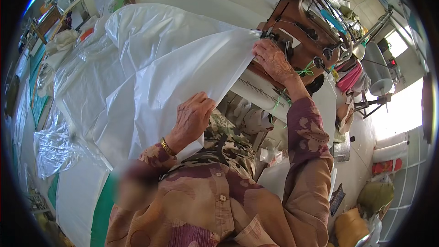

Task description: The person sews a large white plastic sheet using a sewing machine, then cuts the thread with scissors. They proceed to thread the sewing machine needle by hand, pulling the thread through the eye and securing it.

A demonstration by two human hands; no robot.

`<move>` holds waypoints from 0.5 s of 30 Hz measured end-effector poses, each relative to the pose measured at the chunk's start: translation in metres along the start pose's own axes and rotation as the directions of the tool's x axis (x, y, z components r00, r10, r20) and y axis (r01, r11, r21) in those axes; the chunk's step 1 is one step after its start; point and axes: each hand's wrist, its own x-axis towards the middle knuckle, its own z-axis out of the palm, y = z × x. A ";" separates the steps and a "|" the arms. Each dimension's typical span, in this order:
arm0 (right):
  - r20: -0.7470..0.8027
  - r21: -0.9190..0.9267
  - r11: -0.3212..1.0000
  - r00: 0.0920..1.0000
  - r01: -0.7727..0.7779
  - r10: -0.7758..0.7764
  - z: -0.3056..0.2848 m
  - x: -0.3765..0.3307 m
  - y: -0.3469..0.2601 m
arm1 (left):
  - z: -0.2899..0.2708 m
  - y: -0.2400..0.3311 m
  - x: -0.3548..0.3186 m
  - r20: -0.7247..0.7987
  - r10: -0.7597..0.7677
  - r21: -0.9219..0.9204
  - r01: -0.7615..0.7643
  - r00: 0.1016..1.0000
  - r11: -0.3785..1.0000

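A large, shiny white sheet, which looks like plastic or coated cloth, spreads across the table in folds. Its narrow end runs up to the needle area of a brown sewing machine at the upper right. Close to that end, my right hand has its fingers closed on the sheet's edge, right beside the machine's presser parts. Lower and to the left, my left hand is closed over the same edge, nearer to my body. The fingertips of both hands are partly hidden.
A ruler-like scale lines the table edge below the machine. Green string hangs on the machine. Crumpled clear plastic lies at the left. Pink cloth and a grey roll stand beyond the machine at the right.
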 end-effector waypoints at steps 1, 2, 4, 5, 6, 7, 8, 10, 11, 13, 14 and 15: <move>-0.006 -0.012 1.000 1.000 0.022 -0.022 -0.002 0.001 0.000 | 0.001 0.001 0.000 -0.007 0.002 -0.005 -0.002 1.000 1.000; -0.012 -0.024 0.999 0.999 0.044 -0.045 -0.003 0.002 0.000 | 0.001 0.003 0.000 -0.015 0.005 -0.011 -0.005 1.000 1.000; -0.040 -0.009 0.993 0.992 0.119 -0.119 -0.002 0.003 0.001 | -0.002 0.003 0.001 -0.006 0.015 -0.015 -0.015 1.000 1.000; -0.054 -0.002 0.988 0.986 0.156 -0.156 -0.002 0.004 0.002 | -0.003 0.003 0.001 -0.002 0.021 -0.018 -0.021 1.000 1.000; -0.049 0.012 0.986 0.985 0.166 -0.165 -0.003 0.006 0.004 | -0.002 0.002 0.001 -0.001 0.027 -0.013 -0.027 1.000 1.000; -0.044 0.027 0.984 0.984 0.175 -0.173 -0.004 0.009 0.005 | -0.002 0.000 0.001 0.001 0.034 -0.008 -0.034 0.999 0.999; -0.038 0.042 0.982 0.983 0.183 -0.182 -0.005 0.012 0.006 | -0.002 -0.001 0.001 0.002 0.041 -0.002 -0.041 0.999 0.999; 0.067 -0.011 0.984 0.982 0.178 -0.176 -0.007 0.016 0.011 | -0.004 -0.002 0.000 0.000 0.019 -0.063 -0.019 1.000 0.998; 0.119 -0.037 0.984 0.978 0.177 -0.171 -0.008 0.017 0.013 | -0.005 -0.001 0.000 -0.001 0.008 -0.093 -0.008 1.000 0.996; 0.124 0.000 0.989 0.981 0.151 -0.149 -0.009 0.016 0.016 | -0.008 0.004 0.000 -0.004 -0.034 -0.137 0.033 0.999 0.990; 0.126 0.018 0.990 0.982 0.138 -0.139 -0.009 0.017 0.017 | -0.010 0.007 0.001 -0.005 -0.055 -0.158 0.054 0.998 0.986; 0.129 0.059 0.992 0.985 0.109 -0.116 -0.008 0.017 0.018 | -0.010 0.007 0.001 -0.028 -0.059 -0.195 0.052 0.998 0.979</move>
